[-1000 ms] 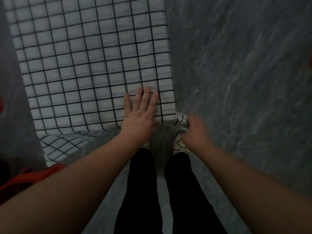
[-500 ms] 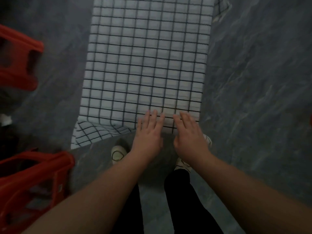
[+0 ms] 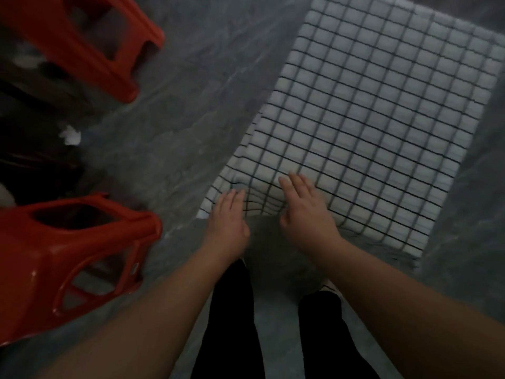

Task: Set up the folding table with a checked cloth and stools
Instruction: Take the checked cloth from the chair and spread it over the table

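Observation:
A white cloth with a black check [image 3: 369, 127] covers the folding table, which is hidden beneath it. My left hand [image 3: 228, 220] lies flat, fingers apart, on the cloth's near left corner where it hangs over the edge. My right hand [image 3: 306, 212] presses flat on the near edge of the tabletop, a hand's width to the right. Neither hand grips anything. Two red plastic stools stand on the floor to the left: one near [image 3: 62, 258], one farther back [image 3: 90, 42].
Grey marbled floor [image 3: 175, 105] surrounds the table. My legs in black trousers [image 3: 232, 324] stand just in front of the table's near edge. A crumpled white scrap [image 3: 70, 135] lies on the floor by dark objects at the far left.
The view has swung left, bringing both red stools into sight. My left hand slid left to the hanging corner of the cloth; my right hand stays flat on the near edge.

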